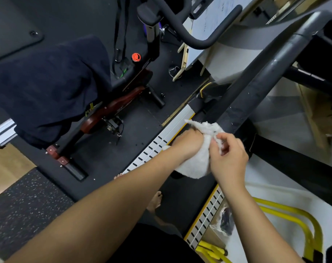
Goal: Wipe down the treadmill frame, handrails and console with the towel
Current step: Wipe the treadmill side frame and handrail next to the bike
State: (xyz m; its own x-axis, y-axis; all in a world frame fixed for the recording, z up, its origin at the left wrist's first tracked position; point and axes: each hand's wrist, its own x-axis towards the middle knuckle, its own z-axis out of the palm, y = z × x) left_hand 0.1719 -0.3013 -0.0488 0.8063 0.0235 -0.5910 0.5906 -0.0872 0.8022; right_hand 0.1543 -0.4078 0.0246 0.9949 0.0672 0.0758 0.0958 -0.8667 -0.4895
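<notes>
Two bare forearms reach forward — left hand and right hand both clamped on a fluffy white towel beside the treadmill's round, matte-black handrail.

At the frame's centre we find the towel between the left hand and right hand, just below the handrail that runs diagonally to the upper right. An exercise bike stands at upper left, and the slotted side rail lies left of the hands

Fluffy cloth towel; seemingly foam-wrapped handrail
</notes>
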